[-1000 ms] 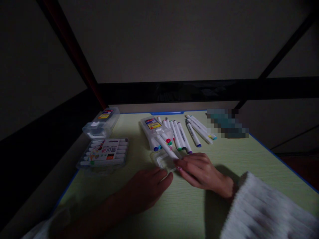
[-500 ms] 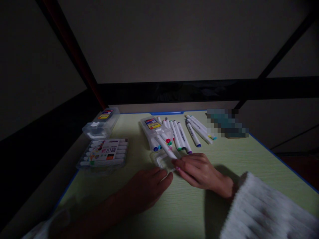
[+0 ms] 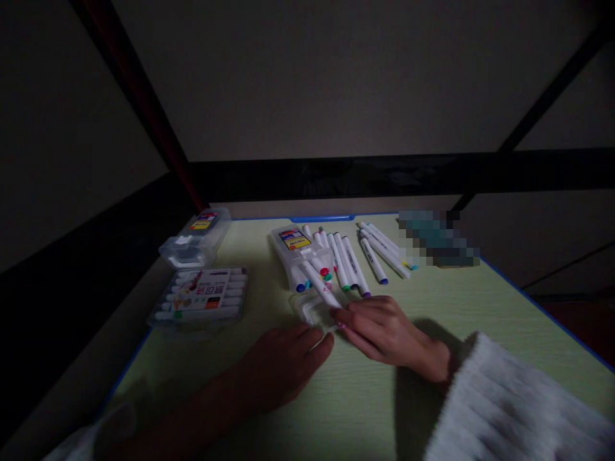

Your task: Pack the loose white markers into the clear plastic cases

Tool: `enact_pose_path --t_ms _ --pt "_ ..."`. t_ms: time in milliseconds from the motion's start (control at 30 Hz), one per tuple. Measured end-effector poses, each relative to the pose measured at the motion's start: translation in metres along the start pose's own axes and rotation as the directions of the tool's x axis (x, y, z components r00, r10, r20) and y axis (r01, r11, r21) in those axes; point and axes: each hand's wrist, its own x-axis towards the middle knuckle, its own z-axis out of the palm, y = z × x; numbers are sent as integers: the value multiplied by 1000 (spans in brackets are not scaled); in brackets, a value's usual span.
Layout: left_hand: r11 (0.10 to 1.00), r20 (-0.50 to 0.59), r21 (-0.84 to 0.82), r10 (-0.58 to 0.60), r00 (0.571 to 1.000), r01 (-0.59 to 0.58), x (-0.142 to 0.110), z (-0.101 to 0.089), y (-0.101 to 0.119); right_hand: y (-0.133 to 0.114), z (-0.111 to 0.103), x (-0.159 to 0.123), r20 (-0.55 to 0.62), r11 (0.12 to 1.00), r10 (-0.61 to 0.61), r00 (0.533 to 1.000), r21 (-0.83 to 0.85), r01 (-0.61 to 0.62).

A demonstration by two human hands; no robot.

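Observation:
My right hand (image 3: 379,326) pinches a white marker (image 3: 319,285) near its lower end. The marker slants up and left, its far end at the mouth of a clear plastic marker case (image 3: 283,253) with a yellow label. Inside that case, marker ends in blue, red and green show. The case's clear flap (image 3: 307,307) lies folded open toward me on the table. At the flap's near edge, the curled fingers of my left hand (image 3: 283,362) hold on to it; its fingertips are partly hidden in shadow.
Several loose white markers (image 3: 353,262) lie right of the case, with another group (image 3: 384,250) beyond. To the left are a closed clear case (image 3: 202,234) and a flat case of markers (image 3: 206,294). A blurred-out teal object (image 3: 439,240) lies at the table's (image 3: 480,307) right edge.
The marker in my right hand has shifted or turned slightly, with pink print now showing on its barrel. Both hands stay in nearly the same place.

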Motion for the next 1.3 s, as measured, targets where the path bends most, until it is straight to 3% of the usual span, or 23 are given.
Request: enact_pose_path --t_ms 1300 --pt "1000 -7 19 -13 1000 13 0 1 1 1 3 -2 81 999 13 997 35 -16"
